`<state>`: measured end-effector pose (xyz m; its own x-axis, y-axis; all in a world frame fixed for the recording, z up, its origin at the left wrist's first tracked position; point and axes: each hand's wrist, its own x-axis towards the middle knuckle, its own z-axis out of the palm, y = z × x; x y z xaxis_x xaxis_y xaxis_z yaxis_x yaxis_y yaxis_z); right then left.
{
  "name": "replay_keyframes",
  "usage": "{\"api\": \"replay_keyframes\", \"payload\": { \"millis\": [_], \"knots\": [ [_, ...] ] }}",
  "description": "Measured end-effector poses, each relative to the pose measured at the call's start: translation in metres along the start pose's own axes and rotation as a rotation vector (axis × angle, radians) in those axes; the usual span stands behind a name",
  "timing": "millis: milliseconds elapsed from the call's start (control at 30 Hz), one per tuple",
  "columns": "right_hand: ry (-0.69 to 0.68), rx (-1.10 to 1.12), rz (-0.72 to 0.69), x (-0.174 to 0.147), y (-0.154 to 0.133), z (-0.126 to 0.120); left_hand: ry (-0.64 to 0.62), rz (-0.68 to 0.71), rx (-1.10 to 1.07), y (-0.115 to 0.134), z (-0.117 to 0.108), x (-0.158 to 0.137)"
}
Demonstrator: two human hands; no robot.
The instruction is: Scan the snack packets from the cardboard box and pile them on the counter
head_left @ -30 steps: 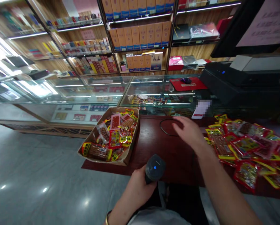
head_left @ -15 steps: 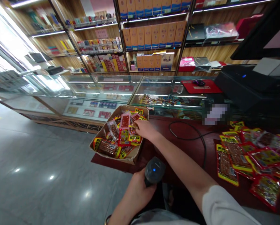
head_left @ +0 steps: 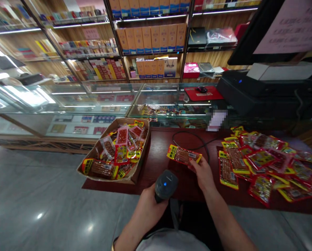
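My left hand (head_left: pixel 151 206) is closed round the grip of a dark handheld barcode scanner (head_left: pixel 166 184) with a blue light on its top. My right hand (head_left: pixel 203 171) pinches the right end of a snack packet (head_left: pixel 184 155), yellow-ended with brown sticks showing through clear film. The packet is above the dark red table (head_left: pixel 156 150). Left of it, a cardboard box (head_left: pixel 135 176) holds several mixed snack packets. To the right of my right hand lies a loose pile of similar packets (head_left: pixel 260 157).
A black cable (head_left: pixel 175 134) loops across the table. Behind stands a glass display counter (head_left: pixel 145 92) with a red mouse pad (head_left: pixel 210 93). A black machine (head_left: pixel 250 90) and a monitor (head_left: pixel 283 31) are at the right. Shelves with boxed goods (head_left: pixel 150 38) line the wall.
My right hand has come out of the box and moved right, now with a snack packet. My left hand still holds the scanner. The view has turned to the right.
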<state>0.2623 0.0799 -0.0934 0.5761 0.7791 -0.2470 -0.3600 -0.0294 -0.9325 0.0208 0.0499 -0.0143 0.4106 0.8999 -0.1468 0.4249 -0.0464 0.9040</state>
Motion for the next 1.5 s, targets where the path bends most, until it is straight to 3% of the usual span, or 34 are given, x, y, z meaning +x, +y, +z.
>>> {"api": "replay_keyframes", "payload": {
  "millis": [267, 933, 1267, 1400, 1500],
  "knots": [
    [-0.106, 0.046, -0.047, -0.004, 0.019, -0.009, -0.010, -0.008, 0.032, 0.020, 0.008, 0.009],
    [-0.187, 0.004, -0.112, -0.001, 0.030, -0.014, -0.038, -0.052, -0.005, 0.026, 0.008, 0.008],
    [-0.131, 0.038, -0.100, 0.000, 0.028, -0.009, -0.036, -0.063, 0.015, 0.020, 0.011, 0.010],
    [-0.051, 0.098, -0.074, 0.000, 0.017, -0.012, -0.030, -0.055, 0.004, 0.024, 0.011, 0.011],
    [0.094, 0.155, -0.152, 0.005, -0.008, -0.030, -0.032, -0.047, -0.001, 0.027, 0.009, 0.010]
  ]
}}
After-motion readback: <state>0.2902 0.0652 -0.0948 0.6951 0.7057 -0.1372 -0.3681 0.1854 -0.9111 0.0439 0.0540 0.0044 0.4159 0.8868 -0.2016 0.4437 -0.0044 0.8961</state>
